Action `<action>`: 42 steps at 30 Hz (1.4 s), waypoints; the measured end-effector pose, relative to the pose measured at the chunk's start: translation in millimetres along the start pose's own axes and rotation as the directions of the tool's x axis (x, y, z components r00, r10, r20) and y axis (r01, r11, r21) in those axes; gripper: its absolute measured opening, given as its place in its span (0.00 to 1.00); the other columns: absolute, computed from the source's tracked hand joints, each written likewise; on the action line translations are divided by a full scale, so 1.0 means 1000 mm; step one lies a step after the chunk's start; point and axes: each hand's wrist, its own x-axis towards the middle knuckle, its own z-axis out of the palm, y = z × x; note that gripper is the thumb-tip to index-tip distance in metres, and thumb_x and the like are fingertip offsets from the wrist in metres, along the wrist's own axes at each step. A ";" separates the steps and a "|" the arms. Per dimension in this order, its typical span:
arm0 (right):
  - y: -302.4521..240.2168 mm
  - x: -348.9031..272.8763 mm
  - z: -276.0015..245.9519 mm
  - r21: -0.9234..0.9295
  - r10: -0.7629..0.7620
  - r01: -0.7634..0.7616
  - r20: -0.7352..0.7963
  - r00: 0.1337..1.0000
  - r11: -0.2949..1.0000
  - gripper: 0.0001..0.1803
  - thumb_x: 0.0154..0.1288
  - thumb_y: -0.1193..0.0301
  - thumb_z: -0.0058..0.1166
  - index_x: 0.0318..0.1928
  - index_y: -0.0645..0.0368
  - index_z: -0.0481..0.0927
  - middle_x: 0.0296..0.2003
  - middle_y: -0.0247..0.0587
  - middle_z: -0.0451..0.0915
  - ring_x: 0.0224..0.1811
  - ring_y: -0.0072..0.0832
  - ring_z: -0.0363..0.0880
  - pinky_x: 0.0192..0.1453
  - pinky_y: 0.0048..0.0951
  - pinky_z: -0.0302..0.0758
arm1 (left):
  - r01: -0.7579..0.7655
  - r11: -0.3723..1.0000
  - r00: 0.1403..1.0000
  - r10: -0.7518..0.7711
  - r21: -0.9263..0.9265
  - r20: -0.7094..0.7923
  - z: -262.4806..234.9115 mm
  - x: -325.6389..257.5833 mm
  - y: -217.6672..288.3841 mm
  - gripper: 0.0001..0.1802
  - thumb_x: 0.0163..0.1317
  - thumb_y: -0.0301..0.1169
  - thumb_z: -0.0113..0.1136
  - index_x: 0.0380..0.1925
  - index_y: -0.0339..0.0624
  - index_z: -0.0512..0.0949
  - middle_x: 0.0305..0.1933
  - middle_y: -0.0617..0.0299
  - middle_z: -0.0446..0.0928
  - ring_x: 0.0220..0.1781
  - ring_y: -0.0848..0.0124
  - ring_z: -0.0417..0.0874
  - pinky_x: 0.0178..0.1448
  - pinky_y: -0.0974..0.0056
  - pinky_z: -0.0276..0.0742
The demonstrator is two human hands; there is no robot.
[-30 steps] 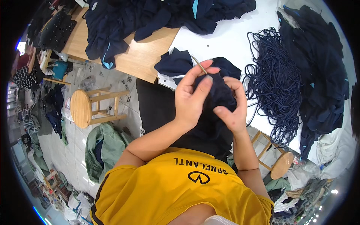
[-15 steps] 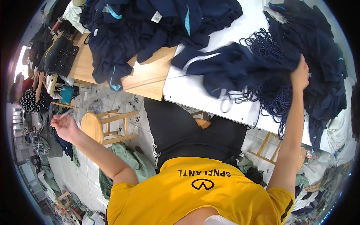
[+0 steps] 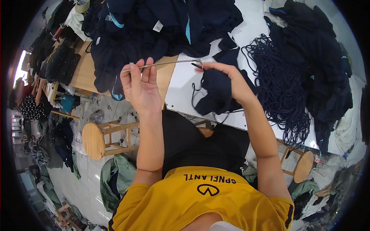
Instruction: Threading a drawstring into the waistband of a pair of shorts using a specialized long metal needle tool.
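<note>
White tabletop [image 3: 183, 92] meets a wooden table [image 3: 83, 71], with navy garments [image 3: 154, 23] heaped above, cut off by the upper edge. My left hand [image 3: 141, 84] pinches a thin metal rod [image 3: 169, 62] near one end, thumb against fingers. Its other end reaches the fingertips of my right hand [image 3: 235, 82], beside a dark cord loop [image 3: 197, 66]; whether they join is too small to make out. That hand curls over navy cloth [image 3: 214, 92], its thumb hidden, so I cannot tell how firmly it grips. Tangled cords [image 3: 279, 88] lie to the right.
</note>
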 end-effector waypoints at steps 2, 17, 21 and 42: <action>-0.004 -0.004 0.005 0.244 0.131 -0.135 0.033 0.991 0.960 0.12 0.62 0.77 0.52 0.47 0.64 0.79 0.43 0.42 0.82 0.45 0.26 0.81 0.52 0.26 0.77 | -0.004 1.000 1.000 0.004 0.006 0.004 0.004 -0.003 -0.001 0.04 0.66 0.31 0.57 0.38 0.48 0.74 0.42 0.59 0.81 0.47 0.63 0.84 0.49 0.64 0.85; -0.010 -0.020 0.013 -0.155 -0.020 -0.019 -0.244 0.970 0.988 0.12 0.53 0.80 0.56 0.41 0.63 0.79 0.35 0.34 0.81 0.39 0.18 0.77 0.47 0.20 0.73 | -0.302 0.940 0.938 0.264 0.158 0.222 0.010 -0.025 0.008 0.07 0.67 0.28 0.54 0.42 0.46 0.68 0.38 0.54 0.81 0.41 0.61 0.86 0.44 0.61 0.85; -0.014 -0.022 0.021 -0.259 -0.097 0.023 -0.277 0.956 0.965 0.13 0.53 0.80 0.56 0.41 0.63 0.79 0.34 0.34 0.81 0.39 0.18 0.77 0.47 0.20 0.73 | -0.435 0.878 0.864 0.346 0.197 0.366 0.017 -0.037 -0.004 0.09 0.66 0.25 0.55 0.42 0.42 0.67 0.37 0.49 0.80 0.39 0.57 0.86 0.43 0.59 0.86; 0.002 -0.028 0.012 -0.299 -0.201 0.154 -0.133 0.970 0.942 0.15 0.50 0.83 0.57 0.43 0.64 0.81 0.33 0.41 0.83 0.38 0.25 0.82 0.46 0.23 0.75 | -0.679 0.683 0.686 0.462 0.269 0.562 0.012 -0.044 -0.018 0.11 0.66 0.24 0.54 0.44 0.43 0.64 0.36 0.48 0.78 0.38 0.58 0.85 0.45 0.56 0.87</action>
